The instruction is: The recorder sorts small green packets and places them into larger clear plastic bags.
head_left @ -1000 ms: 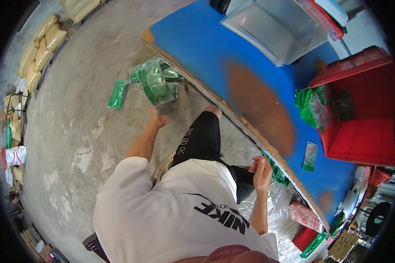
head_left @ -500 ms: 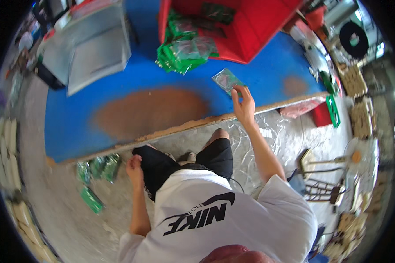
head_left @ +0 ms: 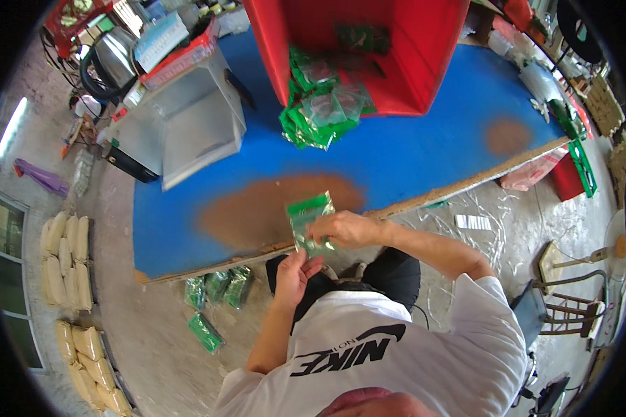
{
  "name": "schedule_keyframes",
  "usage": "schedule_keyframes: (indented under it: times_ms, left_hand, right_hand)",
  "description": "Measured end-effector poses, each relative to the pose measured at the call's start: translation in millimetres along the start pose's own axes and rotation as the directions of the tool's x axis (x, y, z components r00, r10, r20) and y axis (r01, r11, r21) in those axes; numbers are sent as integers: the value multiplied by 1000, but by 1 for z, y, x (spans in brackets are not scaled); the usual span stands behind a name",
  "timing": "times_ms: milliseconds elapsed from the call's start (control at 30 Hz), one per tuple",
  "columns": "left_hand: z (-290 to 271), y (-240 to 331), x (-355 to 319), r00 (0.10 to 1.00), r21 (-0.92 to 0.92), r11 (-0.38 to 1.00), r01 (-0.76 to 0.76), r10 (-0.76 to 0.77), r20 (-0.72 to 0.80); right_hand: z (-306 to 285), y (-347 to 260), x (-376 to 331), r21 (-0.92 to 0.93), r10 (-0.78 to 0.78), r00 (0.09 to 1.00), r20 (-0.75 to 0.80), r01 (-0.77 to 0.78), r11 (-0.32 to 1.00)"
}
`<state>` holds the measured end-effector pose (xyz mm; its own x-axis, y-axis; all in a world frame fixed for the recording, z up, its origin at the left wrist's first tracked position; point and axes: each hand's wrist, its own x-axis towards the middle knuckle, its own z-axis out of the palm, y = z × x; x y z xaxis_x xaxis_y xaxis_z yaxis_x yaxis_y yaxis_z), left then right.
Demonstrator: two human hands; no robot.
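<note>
In front of me, over the table's near edge, is a small clear plastic bag with a green top. My right hand is closed on its right side, the fingers lying across its face. My left hand pinches its lower end from below, thumb and fingers together. What the bag contains is too hard to make out. Farther off, a pile of similar green and clear bags spills from the mouth of a red bin lying on its side.
A blue table with worn brown patches spans the view. A translucent plastic box lies at its left, with a metal kettle behind. Several packed green bundles are on the floor at left. A chair stands at right.
My right hand has brought the bag from the tabletop at right toward me. My left hand has come up from beside my leg to the bag. The view has shifted left.
</note>
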<state>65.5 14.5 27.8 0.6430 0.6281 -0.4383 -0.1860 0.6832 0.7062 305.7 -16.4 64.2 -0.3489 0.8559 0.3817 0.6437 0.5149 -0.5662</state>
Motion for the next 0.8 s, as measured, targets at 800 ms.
schedule_keyframes:
  times_ms: [800]
  left_hand:
    - [-5,2,-16,998,57,997,-58,59,-21]
  right_hand:
    - [-29,56,18,-405,394,794,-463,-585,703]
